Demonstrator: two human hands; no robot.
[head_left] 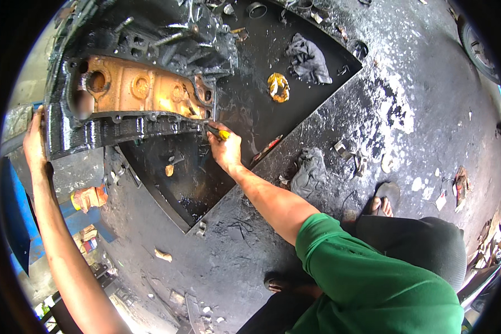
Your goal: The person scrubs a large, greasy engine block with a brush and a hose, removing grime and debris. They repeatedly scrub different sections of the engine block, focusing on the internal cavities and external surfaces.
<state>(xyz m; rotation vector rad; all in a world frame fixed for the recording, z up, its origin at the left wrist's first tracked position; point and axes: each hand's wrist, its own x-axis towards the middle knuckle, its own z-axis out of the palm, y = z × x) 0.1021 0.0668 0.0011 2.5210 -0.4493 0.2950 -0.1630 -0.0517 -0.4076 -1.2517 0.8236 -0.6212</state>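
A large, oily black engine block [145,127] stands tilted at the upper left, with a long orange-brown recess [150,92] along its side. My left hand [34,139] grips the block's left end, its fingers partly hidden by the edge. Closed around a yellow-and-black handled tool [222,134], my right hand [226,150] is at the lower right corner of the recess. A thin, dark shaft seems to run from the handle into that corner. The tool's tip is too small to make out, so I cannot tell its exact kind.
Beneath the block lies a wide black metal tray [192,186], holding a grey rag [309,60] and a yellow-white ring-shaped lump [278,88]. Another grey rag [309,171] and scattered scraps lie on the stained floor. An orange-yellow package [89,198] sits at the left near blue metalwork.
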